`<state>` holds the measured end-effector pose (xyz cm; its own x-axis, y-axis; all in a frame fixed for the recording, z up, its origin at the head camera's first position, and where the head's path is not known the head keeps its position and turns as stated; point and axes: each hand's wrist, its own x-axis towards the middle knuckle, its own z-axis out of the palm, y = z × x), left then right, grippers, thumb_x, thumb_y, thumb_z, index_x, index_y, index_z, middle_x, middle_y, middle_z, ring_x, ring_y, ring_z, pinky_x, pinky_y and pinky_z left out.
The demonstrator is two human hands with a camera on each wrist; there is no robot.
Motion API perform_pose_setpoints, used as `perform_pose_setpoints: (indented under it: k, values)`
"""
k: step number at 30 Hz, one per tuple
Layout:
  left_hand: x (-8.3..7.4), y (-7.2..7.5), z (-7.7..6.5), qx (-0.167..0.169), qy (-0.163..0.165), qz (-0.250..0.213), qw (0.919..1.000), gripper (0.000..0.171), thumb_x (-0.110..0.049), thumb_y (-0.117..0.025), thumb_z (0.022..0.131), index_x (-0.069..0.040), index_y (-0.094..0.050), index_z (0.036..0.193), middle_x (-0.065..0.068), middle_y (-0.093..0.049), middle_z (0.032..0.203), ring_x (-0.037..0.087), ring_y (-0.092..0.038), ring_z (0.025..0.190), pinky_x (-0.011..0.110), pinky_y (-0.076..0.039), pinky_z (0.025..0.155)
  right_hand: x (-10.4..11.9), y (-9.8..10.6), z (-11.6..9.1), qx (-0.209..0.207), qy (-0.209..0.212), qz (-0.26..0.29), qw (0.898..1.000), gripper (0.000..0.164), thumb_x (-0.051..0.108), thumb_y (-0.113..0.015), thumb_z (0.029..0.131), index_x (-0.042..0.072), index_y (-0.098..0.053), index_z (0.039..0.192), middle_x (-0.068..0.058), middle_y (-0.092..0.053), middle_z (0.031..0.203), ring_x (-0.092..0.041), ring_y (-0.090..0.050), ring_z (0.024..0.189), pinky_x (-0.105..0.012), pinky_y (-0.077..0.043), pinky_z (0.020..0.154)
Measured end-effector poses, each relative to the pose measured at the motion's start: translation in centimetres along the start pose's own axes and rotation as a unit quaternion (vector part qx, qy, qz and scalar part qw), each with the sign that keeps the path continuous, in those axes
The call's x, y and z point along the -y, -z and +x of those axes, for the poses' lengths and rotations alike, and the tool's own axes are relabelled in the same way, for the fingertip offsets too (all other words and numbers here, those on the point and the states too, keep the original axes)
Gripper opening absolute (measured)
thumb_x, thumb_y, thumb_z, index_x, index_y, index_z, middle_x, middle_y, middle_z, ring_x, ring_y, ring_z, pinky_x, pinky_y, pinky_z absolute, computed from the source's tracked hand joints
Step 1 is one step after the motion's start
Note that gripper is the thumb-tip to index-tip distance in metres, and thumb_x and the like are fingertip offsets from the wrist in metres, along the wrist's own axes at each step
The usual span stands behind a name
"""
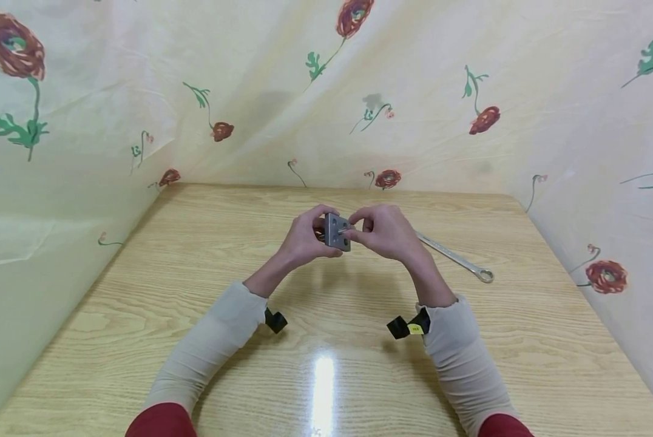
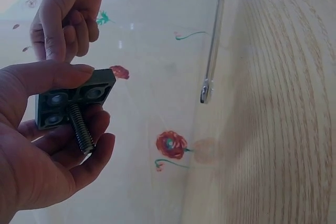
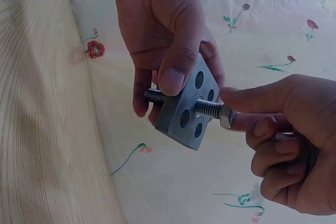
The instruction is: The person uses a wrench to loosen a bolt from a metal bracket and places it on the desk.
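A grey square metal block (image 3: 170, 113) with several round holes is gripped at its edges by my left hand (image 1: 299, 238), thumb on one side and fingers on the other. A threaded hex bolt (image 3: 210, 108) runs through the block's middle, and its shank (image 2: 81, 129) sticks out on the far side, as the left wrist view shows. On the head side, a length of thread stands between block and bolt head (image 3: 227, 117). My right hand (image 1: 386, 232) pinches that head between thumb and index finger, the other fingers curled in. Both hands are raised above the table.
A combination wrench (image 1: 454, 256) lies on the wood-grain table (image 1: 195, 243), to the right of and partly behind my right hand. Flower-printed cloth (image 1: 250, 91) hangs around the table's back and sides. Black wrist mounts (image 1: 275, 320) sit on both sleeves.
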<state>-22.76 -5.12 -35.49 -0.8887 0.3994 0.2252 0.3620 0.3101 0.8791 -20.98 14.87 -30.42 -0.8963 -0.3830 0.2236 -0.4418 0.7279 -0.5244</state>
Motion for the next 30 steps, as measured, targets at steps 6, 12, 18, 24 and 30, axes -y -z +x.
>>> perform_pose_setpoints:
  k: [6,12,18,24,30]
  values:
    - [-0.06,0.04,-0.03,-0.001,0.008,-0.003,1.0,0.067,0.0,-0.085,0.072,-0.007,-0.056,0.132,0.022,-0.07,0.116,0.031,-0.069,0.1,0.041,-0.059,0.087,-0.01,-0.05,0.04,0.008,-0.004,-0.006,1.0,0.025,0.026,-0.077,0.088,0.005,-0.077,0.103,0.001,-0.053,0.058,-0.012,-0.042,0.049,-0.024,-0.031,0.048]
    - [-0.16,0.09,0.01,-0.004,0.009,-0.003,0.9999,0.066,0.001,-0.085,0.072,-0.009,-0.057,0.13,0.022,-0.071,0.115,0.031,-0.069,0.099,0.039,-0.059,0.085,0.07,-0.01,0.04,0.009,-0.003,-0.004,1.0,0.025,0.024,-0.078,0.087,0.006,-0.076,0.104,0.001,-0.054,0.058,-0.012,-0.043,0.05,-0.024,-0.032,0.048]
    - [-0.31,0.15,-0.04,-0.002,0.01,-0.003,0.9999,0.066,0.001,-0.085,0.071,-0.008,-0.056,0.13,0.022,-0.071,0.114,0.031,-0.069,0.098,0.039,-0.059,0.085,0.05,0.05,0.03,0.006,0.0,0.002,1.0,0.029,0.023,-0.078,0.087,0.004,-0.074,0.108,0.0,-0.055,0.058,-0.012,-0.044,0.05,-0.025,-0.033,0.049]
    - [-0.33,0.14,-0.04,-0.003,0.014,-0.002,0.9999,0.066,0.001,-0.085,0.071,-0.009,-0.056,0.13,0.022,-0.07,0.115,0.031,-0.069,0.099,0.039,-0.059,0.085,0.06,0.06,-0.04,0.006,-0.003,0.005,1.0,0.024,0.024,-0.075,0.09,0.005,-0.076,0.104,0.0,-0.053,0.057,-0.012,-0.043,0.049,-0.025,-0.032,0.047]
    - [-0.39,0.17,-0.07,-0.005,0.013,-0.003,0.9999,0.067,0.001,-0.085,0.071,-0.008,-0.056,0.131,0.022,-0.07,0.115,0.031,-0.068,0.099,0.04,-0.059,0.086,0.01,0.06,0.02,0.007,-0.007,0.003,1.0,0.027,0.026,-0.075,0.089,0.005,-0.076,0.106,0.001,-0.053,0.058,-0.012,-0.043,0.049,-0.025,-0.032,0.048]
